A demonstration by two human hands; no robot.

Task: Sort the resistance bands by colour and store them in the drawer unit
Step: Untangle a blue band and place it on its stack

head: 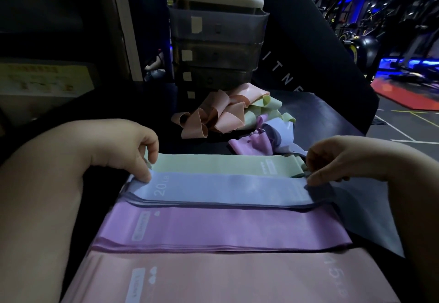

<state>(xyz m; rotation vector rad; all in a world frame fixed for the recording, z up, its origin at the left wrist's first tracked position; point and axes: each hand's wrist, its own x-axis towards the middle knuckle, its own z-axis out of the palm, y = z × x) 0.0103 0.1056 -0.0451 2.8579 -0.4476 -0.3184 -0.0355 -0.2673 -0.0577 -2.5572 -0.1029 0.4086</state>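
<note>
Flat stacks of resistance bands lie in rows on the dark table: pale green [213,163] farthest, then blue [221,189] marked 20 LB, purple [221,228], and pink [225,279] nearest. My left hand [133,146] pinches the left end of the blue band on top of its stack. My right hand [332,160] pinches the right end of the same band. Behind the rows sits a loose heap of tangled bands, peach [211,117], green [268,108], purple [251,146] and blue [280,131]. The grey drawer unit [217,48] stands at the back with its drawers closed.
A dark slanted panel [316,53] with white lettering rises behind the table on the right. Gym machines [370,29] and a red floor mat [408,93] lie beyond the table's right edge. A box with a yellow label [42,81] is at the left.
</note>
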